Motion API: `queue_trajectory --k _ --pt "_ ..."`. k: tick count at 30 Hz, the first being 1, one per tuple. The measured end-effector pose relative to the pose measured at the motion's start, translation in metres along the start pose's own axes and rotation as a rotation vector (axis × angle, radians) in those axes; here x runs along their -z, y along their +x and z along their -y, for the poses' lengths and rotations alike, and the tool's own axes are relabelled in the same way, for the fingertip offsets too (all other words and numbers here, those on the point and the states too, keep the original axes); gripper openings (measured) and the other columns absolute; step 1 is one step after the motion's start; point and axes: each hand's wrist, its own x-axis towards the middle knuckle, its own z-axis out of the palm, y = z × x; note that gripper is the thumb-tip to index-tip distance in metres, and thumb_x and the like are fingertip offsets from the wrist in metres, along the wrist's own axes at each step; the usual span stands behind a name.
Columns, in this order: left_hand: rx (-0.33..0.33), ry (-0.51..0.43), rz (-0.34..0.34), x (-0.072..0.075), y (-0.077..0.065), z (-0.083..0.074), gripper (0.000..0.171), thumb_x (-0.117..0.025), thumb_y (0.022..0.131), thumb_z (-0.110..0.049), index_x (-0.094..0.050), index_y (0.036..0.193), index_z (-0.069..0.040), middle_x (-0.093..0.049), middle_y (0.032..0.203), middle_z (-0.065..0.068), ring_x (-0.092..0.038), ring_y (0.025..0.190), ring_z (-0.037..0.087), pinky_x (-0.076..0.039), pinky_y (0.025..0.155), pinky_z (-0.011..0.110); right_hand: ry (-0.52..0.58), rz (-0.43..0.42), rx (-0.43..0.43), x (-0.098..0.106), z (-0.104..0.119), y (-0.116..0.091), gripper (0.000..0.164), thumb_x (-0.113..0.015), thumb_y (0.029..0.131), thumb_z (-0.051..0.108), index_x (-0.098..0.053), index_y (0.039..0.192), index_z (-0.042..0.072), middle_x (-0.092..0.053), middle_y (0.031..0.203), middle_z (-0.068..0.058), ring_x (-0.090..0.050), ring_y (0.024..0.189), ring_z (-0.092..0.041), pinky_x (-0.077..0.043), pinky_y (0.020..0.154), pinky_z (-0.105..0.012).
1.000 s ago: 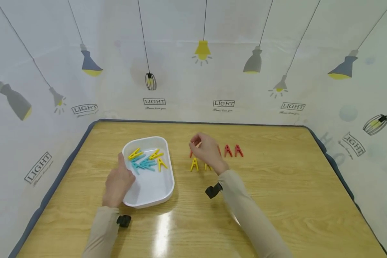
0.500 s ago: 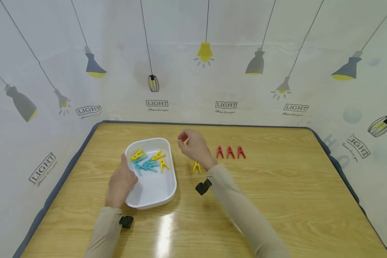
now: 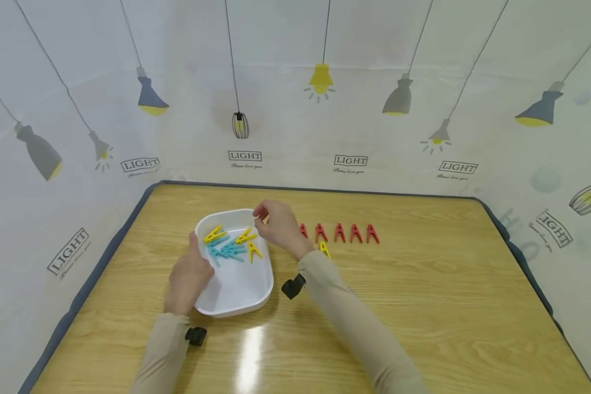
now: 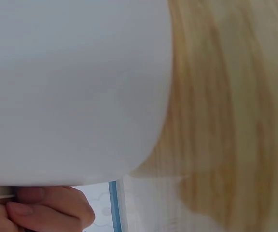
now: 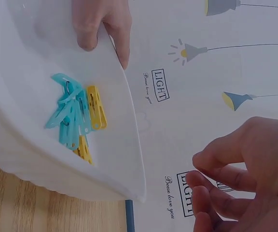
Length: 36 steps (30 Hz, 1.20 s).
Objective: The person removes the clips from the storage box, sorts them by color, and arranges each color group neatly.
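Best to steady the white tray [image 3: 233, 291], toward the left edge of the surface [image 3: 423, 290], with left hand [image 3: 188, 276] pinching its rim, and lower the curled right hand [image 3: 278, 221], contents, if any, impossible to tell, close above the yellow clips [image 3: 251, 249] inside.

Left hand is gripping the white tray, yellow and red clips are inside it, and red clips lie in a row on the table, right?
Not quite: the white tray holds yellow clips and light blue clips, not red, as the head view shows. The left hand and red clips are as you say.
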Motion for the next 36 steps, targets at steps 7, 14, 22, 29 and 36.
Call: queue_trajectory --k 7,14,22,29,36 --pt "0.026 -0.019 0.002 0.003 0.002 0.0 0.086 -0.048 0.099 -0.013 0.011 0.162 -0.008 -0.061 0.101 0.026 -0.06 0.077 0.028 -0.049 0.055 0.029 0.03 0.024 0.0 -0.006 0.003 0.004 0.017 -0.062 0.096 0.009 -0.069 0.11 0.003 -0.069 0.102 -0.009 -0.06 0.088 -0.021 -0.052 0.078 -0.029" --pt "0.025 0.011 -0.013 0.008 0.005 0.0 0.085 -0.048 0.099 -0.013 0.008 0.162 -0.006 -0.061 0.098 0.026 -0.059 0.076 0.029 -0.048 0.057 0.031 0.031 0.038 0.006 -0.02 0.011 0.012 0.016 -0.061 0.095 0.01 -0.069 0.108 0.004 -0.07 0.102 -0.009 -0.061 0.088 -0.022 -0.052 0.079 -0.029" --pt "0.02 0.014 -0.006 0.007 0.006 0.001 0.088 -0.051 0.097 -0.013 0.008 0.162 -0.005 -0.062 0.101 0.028 -0.061 0.078 0.029 -0.05 0.057 0.032 0.028 0.078 -0.035 -0.038 0.021 0.026 0.016 -0.062 0.097 0.014 -0.069 0.111 0.009 -0.068 0.103 -0.004 -0.059 0.089 -0.018 -0.051 0.078 -0.026" --pt "-0.005 0.014 -0.019 0.003 0.004 0.001 0.088 -0.054 0.096 -0.012 0.005 0.162 -0.003 -0.063 0.095 0.025 -0.061 0.075 0.029 -0.05 0.057 0.032 0.088 0.098 -0.068 -0.051 0.023 0.04 0.015 -0.064 0.095 0.013 -0.069 0.11 0.009 -0.066 0.102 -0.004 -0.057 0.092 -0.018 -0.051 0.08 -0.027" --pt "-0.02 0.014 -0.05 0.002 0.0 0.002 0.088 -0.054 0.095 -0.011 0.002 0.162 -0.003 -0.063 0.091 0.023 -0.06 0.073 0.028 -0.05 0.056 0.032 0.074 0.135 -0.024 -0.074 0.02 0.05 0.017 -0.062 0.095 0.01 -0.07 0.111 0.009 -0.068 0.106 -0.005 -0.058 0.091 -0.015 -0.05 0.081 -0.024"
